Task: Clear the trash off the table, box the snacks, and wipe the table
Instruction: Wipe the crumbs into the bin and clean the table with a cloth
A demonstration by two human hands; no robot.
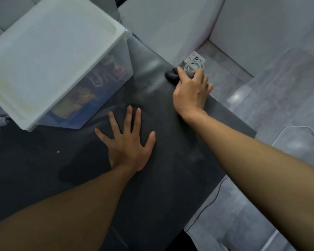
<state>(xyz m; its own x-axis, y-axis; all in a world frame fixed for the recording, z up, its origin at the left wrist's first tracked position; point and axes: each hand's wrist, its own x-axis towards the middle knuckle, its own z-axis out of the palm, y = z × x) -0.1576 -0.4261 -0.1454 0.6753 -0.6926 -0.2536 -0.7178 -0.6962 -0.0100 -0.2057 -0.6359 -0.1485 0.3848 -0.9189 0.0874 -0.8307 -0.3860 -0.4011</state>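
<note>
Nearest, off the right edge of the dark bench (170, 187), below and right of the left grip (129, 147): a thin dark cord (209, 203) trailing across the grey floor (279, 91).

On the bench top, left grip palm down, fingers straight and fanned wide, released, pressing flat on the surface and grasping nothing. Left of that grip, well apart from it, a small pale speck (58, 151) lying alone on the bench.

Farther out and to the right of the left grip: right grip (190, 91) at the bench's far right edge, curled over a dark bunched cloth (171, 76) and grasping it, cloth pressed down against the bench top. Most of the cloth hidden beneath the grip; one rounded fold poking out at its far left side. Outer fingers of this grip dipping past the bench edge.

Up and left of both grips, standing on the bench: a translucent box (128, 57) under a white lid (49, 57), closed. Inside, seen blurred through the wall facing the left grip, the snacks (98, 80), packets in blue, yellow and purple, print too soft to read.

Just beyond the right grip, down on the floor by a white wall: a white power strip (195, 57) with a pale coiled cable (194, 66) lying on it.
</note>
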